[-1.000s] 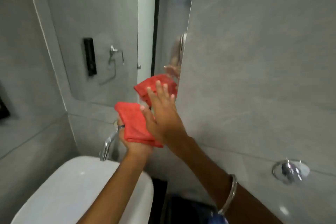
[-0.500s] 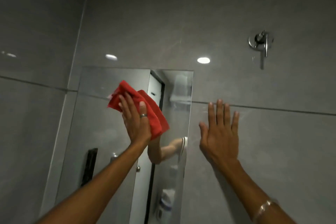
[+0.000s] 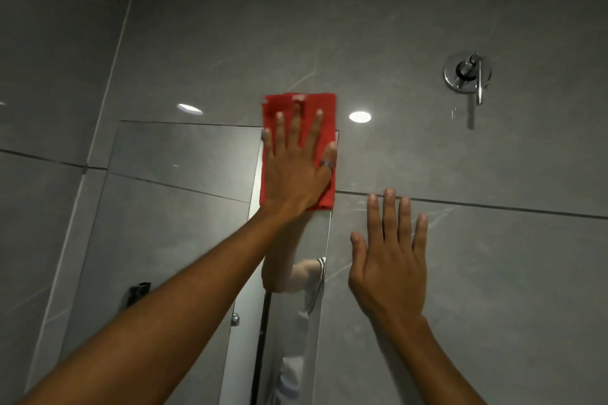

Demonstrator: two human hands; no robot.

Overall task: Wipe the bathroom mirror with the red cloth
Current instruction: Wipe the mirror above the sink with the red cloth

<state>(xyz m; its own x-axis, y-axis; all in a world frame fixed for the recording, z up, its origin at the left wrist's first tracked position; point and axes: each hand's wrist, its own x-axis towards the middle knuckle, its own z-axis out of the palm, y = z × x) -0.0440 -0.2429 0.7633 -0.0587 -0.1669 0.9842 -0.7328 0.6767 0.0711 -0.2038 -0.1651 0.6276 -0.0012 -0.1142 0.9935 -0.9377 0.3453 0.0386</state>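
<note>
The red cloth (image 3: 297,102) is folded flat and pressed against the top right corner of the bathroom mirror (image 3: 184,181); its upper part overlaps the grey wall above the mirror. My left hand (image 3: 297,164) lies flat on the cloth with fingers spread and a ring on one finger. My right hand (image 3: 390,260) rests flat on the grey tile wall just right of the mirror's edge, fingers pointing up, holding nothing. My left arm hides part of the mirror's lower half.
A chrome wall valve with a lever (image 3: 468,74) sticks out of the tile at the upper right. The mirror reflects a dark door edge, a black wall fitting (image 3: 138,293) and an arm. Grey tiled wall (image 3: 493,273) surrounds the mirror.
My left hand has slid the cloth up and to the right, from the mirror's upper middle to its top right corner. My right hand stays flat on the wall.
</note>
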